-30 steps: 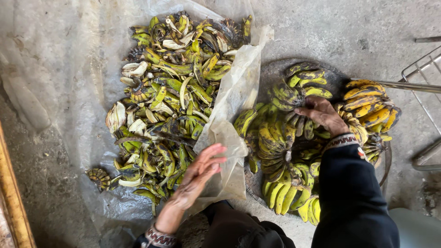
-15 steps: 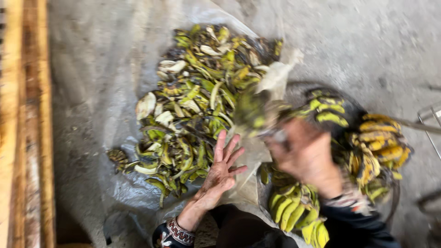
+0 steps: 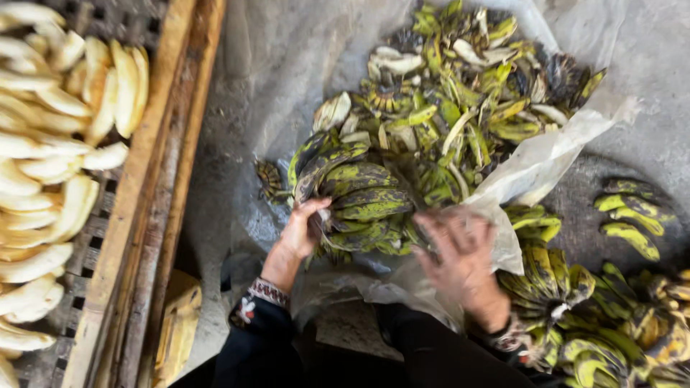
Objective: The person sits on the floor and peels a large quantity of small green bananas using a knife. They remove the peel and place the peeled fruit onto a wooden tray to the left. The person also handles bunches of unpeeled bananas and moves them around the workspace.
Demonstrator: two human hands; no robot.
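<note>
A bunch of green, dark-spotted bananas (image 3: 359, 197) lies on a clear plastic sheet (image 3: 553, 154) in front of a heap of banana peels (image 3: 467, 93). My left hand (image 3: 302, 230) grips this bunch at its near left end. My right hand (image 3: 463, 259), blurred, hovers with fingers spread just right of the bunch, over the sheet's edge; it holds nothing that I can make out.
More green-yellow banana bunches (image 3: 618, 287) lie at the right on the concrete floor. At the left, a wooden-framed rack (image 3: 154, 179) carries several peeled pale bananas (image 3: 50, 144). A yellow object (image 3: 176, 323) lies beside the frame near my left arm.
The view swung left, bringing the rack of peeled bananas in. A banana bunch came from the right pile onto the plastic sheet, and my left hand has closed on it.
</note>
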